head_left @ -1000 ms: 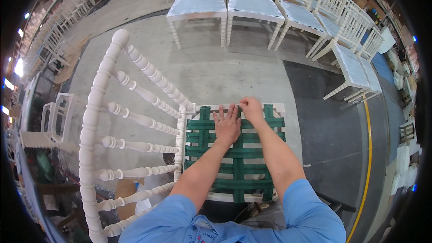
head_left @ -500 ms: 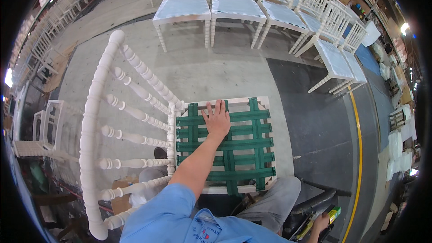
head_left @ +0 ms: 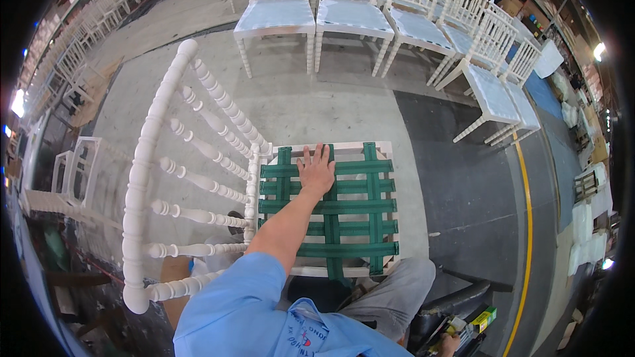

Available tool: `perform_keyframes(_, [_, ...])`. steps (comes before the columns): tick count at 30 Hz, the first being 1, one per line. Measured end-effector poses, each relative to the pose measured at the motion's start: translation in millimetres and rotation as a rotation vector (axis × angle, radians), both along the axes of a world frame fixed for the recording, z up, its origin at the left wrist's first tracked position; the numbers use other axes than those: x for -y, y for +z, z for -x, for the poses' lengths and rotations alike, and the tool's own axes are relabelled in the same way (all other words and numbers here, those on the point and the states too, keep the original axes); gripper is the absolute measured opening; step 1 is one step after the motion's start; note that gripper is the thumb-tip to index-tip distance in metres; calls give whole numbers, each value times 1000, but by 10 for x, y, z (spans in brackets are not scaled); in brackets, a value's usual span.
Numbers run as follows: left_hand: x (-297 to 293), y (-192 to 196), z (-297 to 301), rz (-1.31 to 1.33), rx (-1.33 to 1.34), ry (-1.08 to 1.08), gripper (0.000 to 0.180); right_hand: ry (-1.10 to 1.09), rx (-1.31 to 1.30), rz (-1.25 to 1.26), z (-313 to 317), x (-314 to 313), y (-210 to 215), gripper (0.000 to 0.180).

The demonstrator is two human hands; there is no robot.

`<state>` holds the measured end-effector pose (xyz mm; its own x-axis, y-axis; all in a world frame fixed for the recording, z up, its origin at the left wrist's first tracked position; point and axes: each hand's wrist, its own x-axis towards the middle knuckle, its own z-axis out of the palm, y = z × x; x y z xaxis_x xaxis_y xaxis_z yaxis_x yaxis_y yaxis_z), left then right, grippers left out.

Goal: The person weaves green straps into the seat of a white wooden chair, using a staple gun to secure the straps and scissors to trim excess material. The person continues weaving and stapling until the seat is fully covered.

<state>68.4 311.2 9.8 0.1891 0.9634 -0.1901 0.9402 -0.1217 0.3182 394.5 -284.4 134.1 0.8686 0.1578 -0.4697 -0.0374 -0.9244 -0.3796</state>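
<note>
The left hand (head_left: 316,173) lies flat, fingers spread, on the green webbing (head_left: 332,227) of the white spindle-back chair (head_left: 253,185) ahead; the right hand (head_left: 450,344), near a yellow-green box (head_left: 485,318), has an unclear grip.

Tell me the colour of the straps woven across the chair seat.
The straps are green, showing best in the head view.
</note>
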Motion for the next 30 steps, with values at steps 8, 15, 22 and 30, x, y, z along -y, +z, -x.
perform_keyframes(8, [-3,-91,9,-144,41,15,63,34,119,-737,-92,-483,-42,47])
perform_keyframes(15, [-10,-130,31,-75,74,22,62,436,-369,-705,267,-2948,682,39])
perform_keyframes(22, [-17,-163,37,-162,93,40,63,719,-558,-669,1333,-5174,340,30])
perform_keyframes(30, [-26,-196,39,-84,113,44,64,713,-575,-520,1946,-6187,-255,29])
